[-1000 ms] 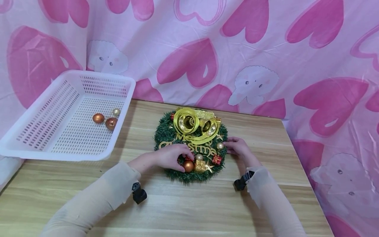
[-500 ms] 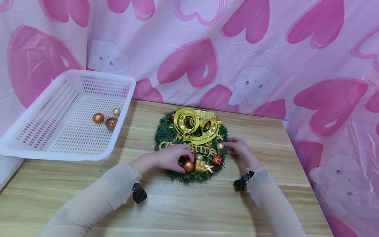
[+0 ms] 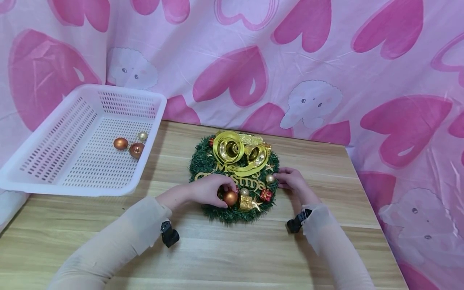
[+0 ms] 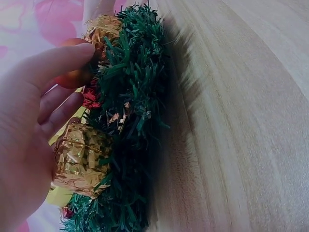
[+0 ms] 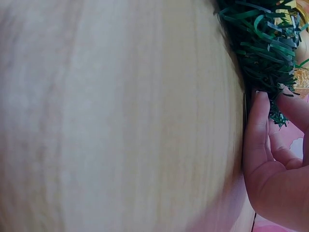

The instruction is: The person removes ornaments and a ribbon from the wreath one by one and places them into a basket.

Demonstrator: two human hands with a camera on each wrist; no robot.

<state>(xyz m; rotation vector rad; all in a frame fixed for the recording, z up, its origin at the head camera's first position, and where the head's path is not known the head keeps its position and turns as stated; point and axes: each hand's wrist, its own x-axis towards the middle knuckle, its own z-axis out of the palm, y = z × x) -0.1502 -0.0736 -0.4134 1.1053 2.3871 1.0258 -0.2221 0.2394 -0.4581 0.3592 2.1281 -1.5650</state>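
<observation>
A green Christmas wreath (image 3: 203, 161) lies on the table, decorated with gold bells (image 3: 229, 148), gold lettering and small wrapped gift boxes. Thumb and fingers of my left hand (image 3: 208, 189) pinch a shiny copper bauble (image 3: 230, 198) over the wreath's near side. In the left wrist view, the same bauble (image 4: 75, 79) shows partly behind the thumb, beside a gold gift box (image 4: 83, 154). At the wreath's right edge, my right hand (image 3: 293, 182) grips the greenery, next to a small gold bauble (image 3: 270, 179). The right wrist view shows thumb and finger on the green tinsel (image 5: 260, 43).
A white perforated plastic basket (image 3: 150, 133) stands at the left of the wooden table (image 3: 224, 257). Inside it lie two copper baubles (image 3: 121, 143) and a small pale gold one (image 3: 142, 136). A pink curtain (image 3: 174, 60) with hearts hangs behind the table.
My left hand has raised the copper bauble slightly from among the wreath's decorations. The right hand has stayed at the wreath's edge.
</observation>
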